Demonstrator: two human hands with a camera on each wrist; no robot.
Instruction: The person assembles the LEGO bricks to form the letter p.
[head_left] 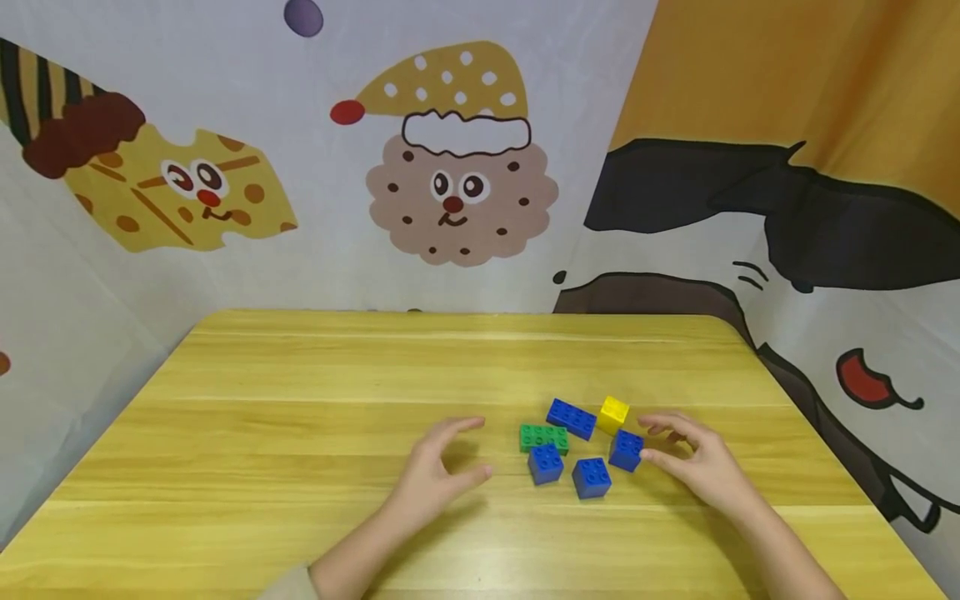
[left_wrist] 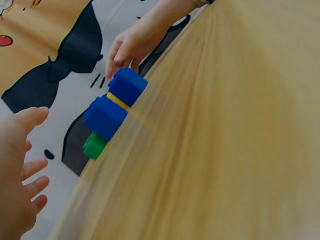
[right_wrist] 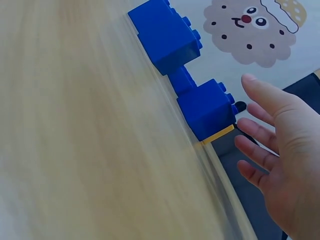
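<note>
Several bricks lie close together on the table: a green brick [head_left: 543, 438], a long blue brick [head_left: 572, 418], a yellow brick [head_left: 613, 414] and three square blue bricks [head_left: 545, 463] [head_left: 592, 478] [head_left: 626, 450]. My right hand [head_left: 701, 462] is just right of the rightmost blue brick, fingers spread and holding nothing; whether the thumb touches it I cannot tell. To the left of the group, my left hand [head_left: 435, 475] hovers apart from the bricks, thumb and fingers parted. The right wrist view shows the right hand [right_wrist: 285, 145] beside a blue brick [right_wrist: 207, 110].
The wooden table [head_left: 300, 392] reaches back to a cloth backdrop [head_left: 315, 275] printed with cartoon figures. A light sleeve [head_left: 292, 585] shows at the left forearm.
</note>
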